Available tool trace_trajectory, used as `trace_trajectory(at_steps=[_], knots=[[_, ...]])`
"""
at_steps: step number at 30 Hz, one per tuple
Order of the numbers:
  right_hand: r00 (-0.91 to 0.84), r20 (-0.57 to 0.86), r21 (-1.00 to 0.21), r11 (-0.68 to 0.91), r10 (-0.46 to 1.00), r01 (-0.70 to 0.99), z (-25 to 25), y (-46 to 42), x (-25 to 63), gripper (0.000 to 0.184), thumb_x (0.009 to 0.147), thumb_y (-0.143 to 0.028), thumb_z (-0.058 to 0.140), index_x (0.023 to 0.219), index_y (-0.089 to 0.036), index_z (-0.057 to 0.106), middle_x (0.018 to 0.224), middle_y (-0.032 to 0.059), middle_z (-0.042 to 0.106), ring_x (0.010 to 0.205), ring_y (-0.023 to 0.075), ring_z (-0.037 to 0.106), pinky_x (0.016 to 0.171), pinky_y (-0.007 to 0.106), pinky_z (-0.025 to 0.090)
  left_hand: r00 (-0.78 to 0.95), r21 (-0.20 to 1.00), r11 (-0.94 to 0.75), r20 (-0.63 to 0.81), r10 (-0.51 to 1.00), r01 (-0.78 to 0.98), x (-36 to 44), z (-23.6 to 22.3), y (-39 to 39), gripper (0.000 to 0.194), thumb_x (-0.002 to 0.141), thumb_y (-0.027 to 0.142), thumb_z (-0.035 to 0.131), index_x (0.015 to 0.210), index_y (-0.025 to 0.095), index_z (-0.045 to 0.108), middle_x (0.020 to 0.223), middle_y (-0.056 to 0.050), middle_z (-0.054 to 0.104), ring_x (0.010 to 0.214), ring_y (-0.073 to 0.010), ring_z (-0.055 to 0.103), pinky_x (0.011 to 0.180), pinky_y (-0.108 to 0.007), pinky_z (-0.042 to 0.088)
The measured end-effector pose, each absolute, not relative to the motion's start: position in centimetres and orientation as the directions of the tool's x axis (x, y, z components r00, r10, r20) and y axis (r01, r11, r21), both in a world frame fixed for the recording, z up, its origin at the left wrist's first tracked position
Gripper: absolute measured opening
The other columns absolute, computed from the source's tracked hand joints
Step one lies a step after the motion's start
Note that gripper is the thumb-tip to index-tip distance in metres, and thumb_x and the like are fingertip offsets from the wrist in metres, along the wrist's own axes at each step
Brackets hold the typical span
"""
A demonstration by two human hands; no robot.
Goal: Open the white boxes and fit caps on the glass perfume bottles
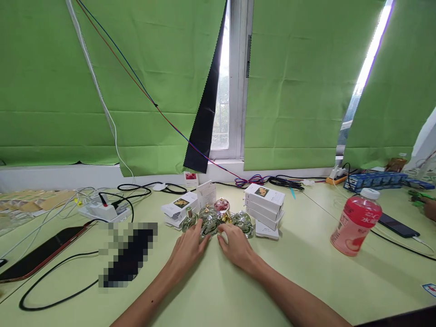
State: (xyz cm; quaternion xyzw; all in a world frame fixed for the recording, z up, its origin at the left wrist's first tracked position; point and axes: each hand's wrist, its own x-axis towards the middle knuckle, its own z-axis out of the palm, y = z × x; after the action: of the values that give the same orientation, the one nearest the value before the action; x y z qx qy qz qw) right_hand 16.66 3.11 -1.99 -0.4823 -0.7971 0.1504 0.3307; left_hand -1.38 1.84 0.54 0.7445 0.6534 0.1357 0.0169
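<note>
In the middle of the table sits a cluster of small glossy, greenish items in clear wrap, some with gold-coloured tops; their exact kind is hard to make out. My left hand rests against the near left side of the cluster, fingers stretched forward and thumb apart. On the near right side is my right hand, its fingers bent loosely against the items and its thumb apart. Behind them stands a round piece with a red and white top. My fingers partly hide the front items.
White boxes with a flower picture are stacked right and left of the cluster. A pink drink bottle stands to the right, near a phone. A power strip, cables and a red-edged tablet lie left.
</note>
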Motion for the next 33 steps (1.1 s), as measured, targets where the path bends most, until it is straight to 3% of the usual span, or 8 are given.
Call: trace_trajectory(at_steps=[15, 24, 33], knots=[[-0.34, 0.369, -0.536, 0.497, 0.865, 0.682, -1.6, 2.9, 16.7, 0.022, 0.093, -0.015, 0.055, 0.11, -0.017, 0.068, 0.108, 0.0092, 0.074, 0.101, 0.0246, 0.07, 0.089, 0.031, 0.05, 0.112, 0.159, -0.139, 0.168, 0.979, 0.978, -1.1, 1.5, 1.6, 0.034, 0.098, 0.035, 0.05, 0.127, 0.017, 0.051, 0.111, -0.014, 0.071, 0.102, -0.0316, 0.068, 0.073, -0.032, 0.044], [-0.355, 0.332, -0.517, 0.483, 0.874, 0.707, -1.4, 2.6, 16.7, 0.021, 0.093, -0.018, 0.055, 0.11, -0.019, 0.068, 0.106, 0.0085, 0.075, 0.1, 0.0245, 0.071, 0.086, 0.03, 0.049, 0.126, 0.192, -0.164, 0.197, 0.972, 0.968, -1.2, 1.1, 1.9, 0.03, 0.095, 0.033, 0.053, 0.122, 0.018, 0.053, 0.112, -0.014, 0.071, 0.104, -0.0309, 0.067, 0.073, -0.032, 0.044], [-0.374, 0.277, -0.411, 0.461, 0.885, 0.786, -0.8, 2.3, 16.7, 0.022, 0.096, -0.018, 0.051, 0.112, -0.021, 0.066, 0.099, 0.0082, 0.075, 0.093, 0.0233, 0.072, 0.077, 0.027, 0.046, 0.139, 0.24, -0.193, 0.226, 0.964, 0.951, -1.3, 1.3, 1.7, 0.021, 0.093, 0.031, 0.052, 0.111, 0.021, 0.055, 0.103, -0.011, 0.072, 0.099, -0.0316, 0.069, 0.069, -0.032, 0.044]])
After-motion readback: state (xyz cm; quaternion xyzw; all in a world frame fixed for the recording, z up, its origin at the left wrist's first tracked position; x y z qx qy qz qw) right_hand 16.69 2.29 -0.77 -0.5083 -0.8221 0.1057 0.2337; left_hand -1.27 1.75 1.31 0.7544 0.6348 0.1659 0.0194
